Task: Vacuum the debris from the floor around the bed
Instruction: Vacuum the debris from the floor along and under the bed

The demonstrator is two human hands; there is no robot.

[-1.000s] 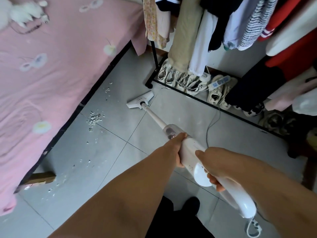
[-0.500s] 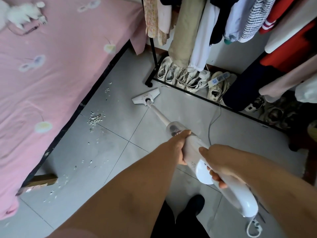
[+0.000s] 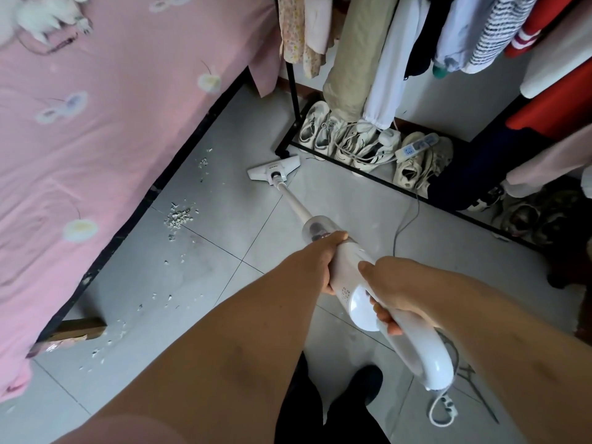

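Note:
I hold a white stick vacuum with both hands. My left hand grips its body just below the clear dust cup. My right hand grips the looped handle. The vacuum's floor head rests on the grey tiles beside the black foot of the clothes rack. A small heap of pale debris lies near the bed's edge, left of the head and apart from it. More debris crumbs trail along the floor toward me. The bed with a pink floral sheet fills the left.
A black clothes rack hung with garments stands at the back right, with several pale sneakers and a power strip under it. A grey cord runs across the tiles. A wooden block sits under the bed corner. My dark shoe is below.
The vacuum's floor head has slid forward and right, away from me, ending next to the rack's foot. Both hands keep the same grip. The debris heap has not moved.

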